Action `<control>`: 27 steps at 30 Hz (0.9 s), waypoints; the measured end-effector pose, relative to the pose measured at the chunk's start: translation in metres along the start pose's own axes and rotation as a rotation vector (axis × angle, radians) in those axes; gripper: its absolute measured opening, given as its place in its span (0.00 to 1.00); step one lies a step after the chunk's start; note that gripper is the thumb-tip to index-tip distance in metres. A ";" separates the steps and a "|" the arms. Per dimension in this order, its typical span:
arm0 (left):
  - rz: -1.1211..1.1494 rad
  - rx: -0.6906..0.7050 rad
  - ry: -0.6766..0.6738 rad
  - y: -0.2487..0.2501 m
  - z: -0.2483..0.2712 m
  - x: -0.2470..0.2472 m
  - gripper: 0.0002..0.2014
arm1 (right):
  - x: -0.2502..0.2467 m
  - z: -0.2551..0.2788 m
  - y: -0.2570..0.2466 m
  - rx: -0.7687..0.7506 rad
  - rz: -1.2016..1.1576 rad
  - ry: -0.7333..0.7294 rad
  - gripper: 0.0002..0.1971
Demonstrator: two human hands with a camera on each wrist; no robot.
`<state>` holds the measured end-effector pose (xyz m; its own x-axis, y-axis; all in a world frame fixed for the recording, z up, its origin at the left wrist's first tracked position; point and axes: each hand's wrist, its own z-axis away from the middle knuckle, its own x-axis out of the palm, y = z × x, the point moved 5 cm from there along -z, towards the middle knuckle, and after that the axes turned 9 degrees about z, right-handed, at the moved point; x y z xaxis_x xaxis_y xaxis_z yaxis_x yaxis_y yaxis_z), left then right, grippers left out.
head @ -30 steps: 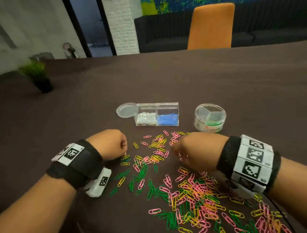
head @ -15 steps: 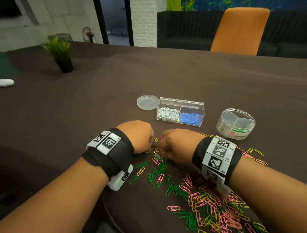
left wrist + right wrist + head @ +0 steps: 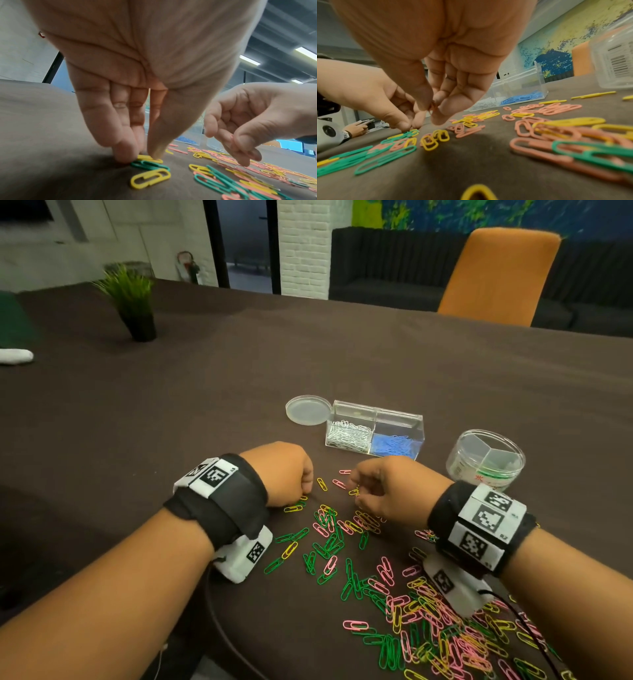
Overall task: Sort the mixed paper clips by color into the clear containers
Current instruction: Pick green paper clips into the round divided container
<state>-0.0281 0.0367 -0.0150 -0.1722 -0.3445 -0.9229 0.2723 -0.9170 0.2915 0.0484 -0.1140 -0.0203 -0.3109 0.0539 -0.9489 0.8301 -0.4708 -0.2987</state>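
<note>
Head view: both hands are working low over the brown desk (image 3: 205, 405), the left hand (image 3: 279, 470) and right hand (image 3: 394, 491) near each other above the mixed paper clips (image 3: 394, 604). Beyond them are standing a rectangular clear container (image 3: 375, 431) holding white and blue clips and a round divided container (image 3: 486, 458).

Left wrist view: the left grip is closing, fingertips (image 3: 123, 152) and thumb pinching a yellow clip (image 3: 148, 158) lying on a green one.

Right wrist view: the right grip is pinching, fingertips (image 3: 440, 112) together on a small clip whose colour I cannot tell.
</note>
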 end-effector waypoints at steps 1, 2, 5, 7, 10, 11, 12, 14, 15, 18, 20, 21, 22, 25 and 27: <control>0.000 0.003 0.006 0.000 0.000 0.000 0.12 | 0.000 0.001 0.001 0.002 -0.015 -0.007 0.08; 0.001 0.003 0.008 -0.001 0.001 0.001 0.11 | 0.000 0.001 0.001 0.004 -0.034 -0.017 0.07; -0.011 0.019 -0.014 0.001 0.003 0.004 0.05 | -0.001 0.003 0.003 0.027 -0.180 -0.059 0.08; -0.046 0.044 -0.025 0.005 0.005 0.004 0.05 | 0.000 0.004 0.005 0.068 -0.438 -0.106 0.07; -0.084 0.061 -0.041 0.010 0.002 0.004 0.07 | 0.000 0.006 0.006 0.119 -0.773 -0.165 0.05; -0.090 0.061 -0.053 0.012 0.001 0.005 0.07 | 0.000 0.007 0.007 0.128 -0.808 -0.181 0.05; -0.098 0.064 -0.060 0.013 0.000 0.005 0.08 | 0.000 0.007 0.006 0.129 -0.828 -0.197 0.04; -0.113 0.070 -0.064 0.014 0.000 0.007 0.08 | -0.001 0.008 0.006 0.132 -0.854 -0.211 0.04; -0.114 0.071 -0.057 0.014 0.000 0.007 0.07 | -0.003 0.008 0.005 0.137 -0.862 -0.211 0.05; -0.087 0.064 -0.006 0.008 0.002 0.004 0.06 | -0.004 0.005 0.005 0.137 -0.687 -0.186 0.05; 0.008 0.032 0.002 -0.001 0.002 0.000 0.06 | -0.009 -0.001 0.007 0.096 -0.183 -0.109 0.07; 0.057 0.021 0.001 -0.004 0.002 -0.002 0.06 | -0.010 -0.004 0.007 0.088 0.081 -0.101 0.06; 0.089 0.016 0.001 -0.008 0.003 -0.004 0.06 | -0.009 -0.007 0.006 0.088 0.275 -0.101 0.06; 0.112 0.001 0.030 -0.016 0.005 -0.009 0.04 | -0.006 -0.011 -0.007 0.036 0.415 -0.106 0.15; 0.112 -0.011 0.028 -0.016 0.005 -0.007 0.02 | -0.002 -0.014 -0.024 -0.077 0.367 -0.091 0.13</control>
<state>-0.0365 0.0530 -0.0121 -0.1140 -0.4389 -0.8913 0.2984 -0.8708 0.3906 0.0353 -0.0908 -0.0130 -0.0240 -0.1862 -0.9822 0.9252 -0.3764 0.0488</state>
